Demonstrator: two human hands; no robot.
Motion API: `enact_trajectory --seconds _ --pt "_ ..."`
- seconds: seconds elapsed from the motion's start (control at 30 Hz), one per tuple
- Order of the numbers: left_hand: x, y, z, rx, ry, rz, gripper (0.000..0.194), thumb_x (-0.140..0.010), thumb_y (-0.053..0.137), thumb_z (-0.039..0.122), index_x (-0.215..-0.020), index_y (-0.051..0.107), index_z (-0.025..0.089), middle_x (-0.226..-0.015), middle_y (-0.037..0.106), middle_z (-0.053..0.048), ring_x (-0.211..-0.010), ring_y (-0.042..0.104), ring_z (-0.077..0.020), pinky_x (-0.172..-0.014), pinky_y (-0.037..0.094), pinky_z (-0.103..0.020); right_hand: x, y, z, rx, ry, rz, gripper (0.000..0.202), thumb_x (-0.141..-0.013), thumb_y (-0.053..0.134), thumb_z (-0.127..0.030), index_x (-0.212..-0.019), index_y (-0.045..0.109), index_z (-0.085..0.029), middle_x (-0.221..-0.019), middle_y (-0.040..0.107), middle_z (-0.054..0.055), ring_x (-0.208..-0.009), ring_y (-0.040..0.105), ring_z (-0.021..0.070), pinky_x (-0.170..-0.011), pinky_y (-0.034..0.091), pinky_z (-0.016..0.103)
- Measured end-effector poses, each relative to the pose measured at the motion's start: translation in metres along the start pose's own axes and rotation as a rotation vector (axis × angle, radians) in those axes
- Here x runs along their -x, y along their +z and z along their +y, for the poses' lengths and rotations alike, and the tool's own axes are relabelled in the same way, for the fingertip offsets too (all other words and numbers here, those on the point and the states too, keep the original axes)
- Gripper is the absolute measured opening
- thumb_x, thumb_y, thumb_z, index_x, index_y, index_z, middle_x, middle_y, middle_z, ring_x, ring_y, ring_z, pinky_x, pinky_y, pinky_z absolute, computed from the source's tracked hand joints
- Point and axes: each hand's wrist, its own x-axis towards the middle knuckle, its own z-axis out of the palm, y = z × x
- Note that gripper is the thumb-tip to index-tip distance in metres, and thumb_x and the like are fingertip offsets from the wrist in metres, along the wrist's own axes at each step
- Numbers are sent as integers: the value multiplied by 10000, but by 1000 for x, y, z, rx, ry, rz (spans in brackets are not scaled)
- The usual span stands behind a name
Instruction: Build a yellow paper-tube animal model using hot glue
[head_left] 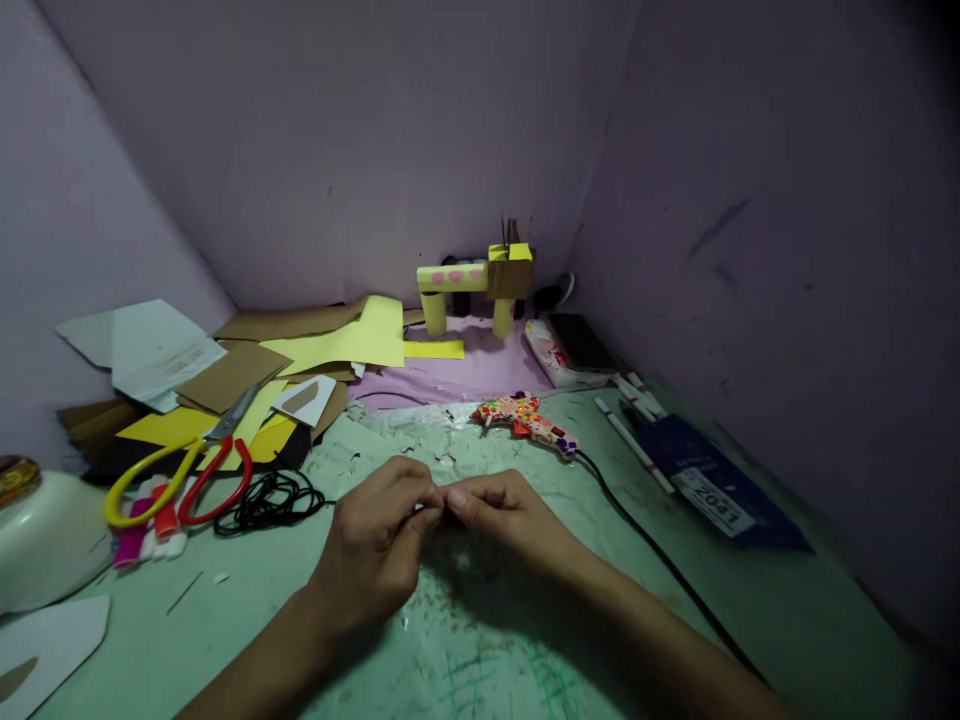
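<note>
My left hand [379,545] and my right hand [502,515] meet fingertip to fingertip just above the green table [487,650], near its middle. Both pinch something very small and dark between thumb and fingers; what it is cannot be made out. Behind the hands lies a patterned glue gun [525,418] with a black cord [660,565] running off to the right. A coil of black string [270,500] lies just left of my left hand. At the back stands a yellow paper-tube animal figure [480,285] with pink spots.
Scissors with yellow and red handles [180,470] lie on yellow and brown paper scraps [300,360] at the left. Pink and red markers [150,525] and a white bowl-like object [45,540] sit at far left. White pens [637,420], a dark blue booklet [712,485] and a phone [581,345] lie right.
</note>
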Motion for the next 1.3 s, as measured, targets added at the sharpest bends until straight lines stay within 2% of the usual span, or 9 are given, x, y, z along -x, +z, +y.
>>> enact_trajectory --seconds 0.13,0.33,0.43,0.53,0.67,0.87,1.0,1.17,1.3 --pt "2 -1 -2 -12 7 15 182 -794 479 58 -736 606 174 -910 527 -51 -837 555 -160 -712 444 -268 -1 -5 0 -13 64 -40 406 -667 697 -534 -642 728 -130 -513 542 3 -479 406 80 -492 298 249" --pt "1 -1 0 23 -1 18 182 -768 504 40 -708 634 152 -894 553 -63 -830 577 -157 -691 466 -254 -2 -4 4 -105 175 13 372 -534 795 -486 -626 719 -133 -535 621 24 -436 479 75 -460 355 232" --pt "0 0 0 78 8 24 192 -759 528 32 -730 679 148 -860 590 -57 -773 598 -129 -640 474 -212 -2 -4 5 -126 180 42 322 -533 797 -424 -608 696 -127 -512 620 18 -406 473 69 -435 358 221" --pt "-2 0 -2 121 -22 37 201 -774 537 57 -844 705 144 -877 643 -69 -814 626 -133 -702 495 -214 -3 -5 4 -139 161 89 266 -548 770 -367 -577 672 -122 -489 613 14 -404 480 72 -441 372 218" --pt "-5 -1 -1 160 -172 108 190 -774 557 123 -882 711 147 -894 695 -75 -873 643 -157 -779 503 -249 -5 -5 3 -183 147 185 219 -544 754 -328 -583 659 -135 -528 646 22 -430 512 84 -454 390 218" --pt "-12 0 4 333 -507 143 96 -670 613 198 -681 703 166 -701 695 -33 -678 620 -155 -626 478 -249 -5 -6 3 -187 106 204 200 -563 746 -314 -600 662 -137 -550 653 24 -445 512 88 -463 400 228" --pt "-15 1 7 446 -725 109 96 -599 666 250 -599 673 154 -539 618 4 -520 494 -108 -519 387 -227 -4 -5 1 -138 68 198 173 -588 723 -300 -591 668 -136 -533 631 16 -458 506 89 -480 393 234" --pt "-16 4 8 635 -860 89 129 -524 703 257 -561 632 155 -477 542 40 -447 388 -71 -447 281 -204 -5 -3 0 -83 46 208 166 -585 723 -294 -615 688 -135 -510 598 -2 -476 492 87 -496 374 239" --pt "-16 6 8 682 -890 107 150 -490 711 258 -562 627 157 -483 549 40 -448 382 -68 -453 276 -205 -6 -3 0 -82 37 219 164 -601 720 -299 -626 693 -139 -517 596 -6 -479 481 84 -495 363 238"
